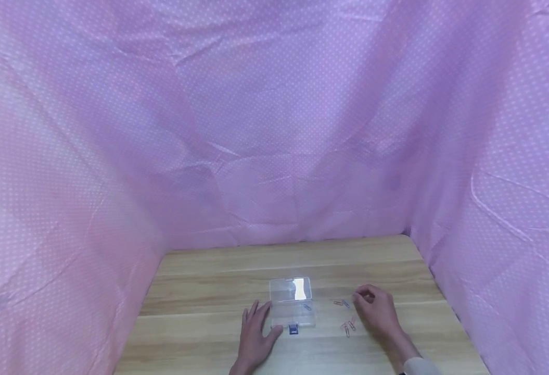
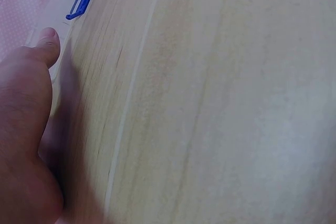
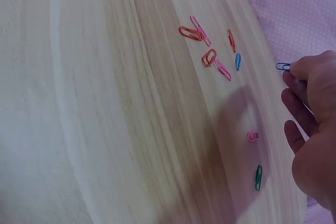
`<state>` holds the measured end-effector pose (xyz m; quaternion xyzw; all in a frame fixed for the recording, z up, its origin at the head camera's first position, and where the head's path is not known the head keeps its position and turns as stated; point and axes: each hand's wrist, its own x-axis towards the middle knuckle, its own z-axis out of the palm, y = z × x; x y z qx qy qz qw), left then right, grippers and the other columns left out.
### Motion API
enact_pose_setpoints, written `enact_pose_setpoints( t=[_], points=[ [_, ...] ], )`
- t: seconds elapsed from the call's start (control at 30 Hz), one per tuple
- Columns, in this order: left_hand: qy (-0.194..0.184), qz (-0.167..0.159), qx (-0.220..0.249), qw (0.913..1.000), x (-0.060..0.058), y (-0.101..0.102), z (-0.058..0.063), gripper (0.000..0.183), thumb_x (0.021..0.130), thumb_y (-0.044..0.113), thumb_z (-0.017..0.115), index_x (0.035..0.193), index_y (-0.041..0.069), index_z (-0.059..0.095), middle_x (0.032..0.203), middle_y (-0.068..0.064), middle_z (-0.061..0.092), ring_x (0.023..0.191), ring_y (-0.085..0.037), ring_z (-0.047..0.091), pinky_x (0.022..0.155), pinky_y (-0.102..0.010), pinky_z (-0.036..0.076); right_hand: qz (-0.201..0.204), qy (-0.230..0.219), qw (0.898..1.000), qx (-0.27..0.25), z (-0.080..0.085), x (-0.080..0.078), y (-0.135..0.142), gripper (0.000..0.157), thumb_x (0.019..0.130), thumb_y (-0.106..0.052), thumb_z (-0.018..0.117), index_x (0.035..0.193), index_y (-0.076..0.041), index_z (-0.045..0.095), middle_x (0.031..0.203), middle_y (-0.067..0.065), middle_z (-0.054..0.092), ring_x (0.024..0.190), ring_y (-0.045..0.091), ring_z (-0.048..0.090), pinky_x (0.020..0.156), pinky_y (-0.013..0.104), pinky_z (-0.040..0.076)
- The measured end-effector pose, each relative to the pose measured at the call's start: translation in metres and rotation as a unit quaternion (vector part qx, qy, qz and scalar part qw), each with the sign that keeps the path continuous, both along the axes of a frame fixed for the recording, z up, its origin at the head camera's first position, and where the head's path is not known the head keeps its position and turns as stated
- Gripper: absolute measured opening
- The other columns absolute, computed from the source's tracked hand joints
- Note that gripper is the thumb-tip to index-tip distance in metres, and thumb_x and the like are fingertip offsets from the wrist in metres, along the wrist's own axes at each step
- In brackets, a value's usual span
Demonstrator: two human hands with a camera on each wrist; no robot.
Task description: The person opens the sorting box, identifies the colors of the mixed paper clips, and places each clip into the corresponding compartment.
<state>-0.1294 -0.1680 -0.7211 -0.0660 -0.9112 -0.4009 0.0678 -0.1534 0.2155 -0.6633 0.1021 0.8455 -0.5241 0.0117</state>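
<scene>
A clear plastic box (image 1: 283,314) lies on the table with its lid (image 1: 282,290) folded back and a blue latch (image 1: 293,329) at the front. One bluish paper clip (image 1: 307,307) is inside. My left hand (image 1: 255,336) rests at the box's left end, fingers spread, thumb (image 2: 48,45) at the front edge and index fingertip near the hinge. To the right of the box, my right hand (image 1: 378,310) pinches a blue paper clip (image 3: 282,66) between thumb and index finger, raised above the table; its other fingers are loosely bent.
Between box and right hand lie several loose clips: red ones (image 3: 190,33), pink ones (image 3: 223,70) and a blue one (image 3: 238,62). A small pink clip (image 3: 253,136) and a green clip (image 3: 258,178) lie under the right hand. Pink dotted cloth (image 1: 274,198) surrounds the wooden table (image 1: 199,291).
</scene>
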Motion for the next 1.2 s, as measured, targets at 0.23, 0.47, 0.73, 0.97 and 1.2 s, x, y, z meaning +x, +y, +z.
enact_pose_setpoints(
  t=[0.23,0.47,0.73,0.97,1.2],
  points=[
    [0.011,0.016,0.004,0.9998,0.001,-0.001,-0.006,0.075,0.093,0.048,0.089,0.158,0.022,0.064,0.158,-0.009,0.071,0.166,-0.047,0.043,0.148,-0.047,0.003,0.009,0.075,0.994,0.075,0.001,0.002,-0.005,0.011,0.103,-0.016,0.081,0.114,-0.011,0.082,0.116,0.011,0.085,0.119,0.040,0.082,0.108,0.058,0.069],
    [0.028,0.013,0.000,0.9995,0.000,-0.001,-0.006,0.074,0.093,0.047,0.089,0.158,0.020,0.064,0.156,-0.012,0.072,0.162,-0.051,0.046,0.145,-0.060,0.010,0.004,0.131,0.985,0.109,0.001,0.005,-0.012,0.010,0.099,-0.008,0.085,0.108,-0.010,0.083,0.108,0.007,0.087,0.112,0.038,0.083,0.107,0.057,0.068],
    [0.002,0.014,0.009,0.9999,-0.002,-0.001,-0.007,0.074,0.093,0.047,0.090,0.158,0.023,0.064,0.160,-0.008,0.070,0.167,-0.045,0.042,0.136,-0.009,-0.017,0.006,0.163,0.980,0.111,0.005,0.008,-0.022,0.013,0.094,-0.005,0.089,0.101,-0.015,0.082,0.102,0.003,0.087,0.103,0.030,0.084,0.097,0.051,0.073],
    [-0.014,0.011,0.007,0.9998,-0.001,0.000,-0.002,0.074,0.093,0.043,0.090,0.158,0.021,0.064,0.161,-0.010,0.069,0.167,-0.047,0.041,0.145,-0.059,0.007,0.013,0.180,0.978,0.106,0.009,0.008,-0.035,0.015,0.093,-0.004,0.090,0.100,-0.016,0.083,0.101,0.000,0.087,0.101,0.029,0.083,0.096,0.043,0.073],
    [-0.025,0.009,0.007,0.9996,-0.001,-0.001,0.000,0.074,0.093,0.043,0.090,0.159,0.021,0.063,0.162,-0.009,0.068,0.169,-0.045,0.040,0.144,-0.062,0.007,0.025,0.180,0.978,0.107,0.010,0.004,-0.053,0.014,0.092,-0.008,0.091,0.098,-0.018,0.083,0.098,-0.002,0.087,0.101,0.031,0.083,0.095,0.047,0.073]
  ],
)
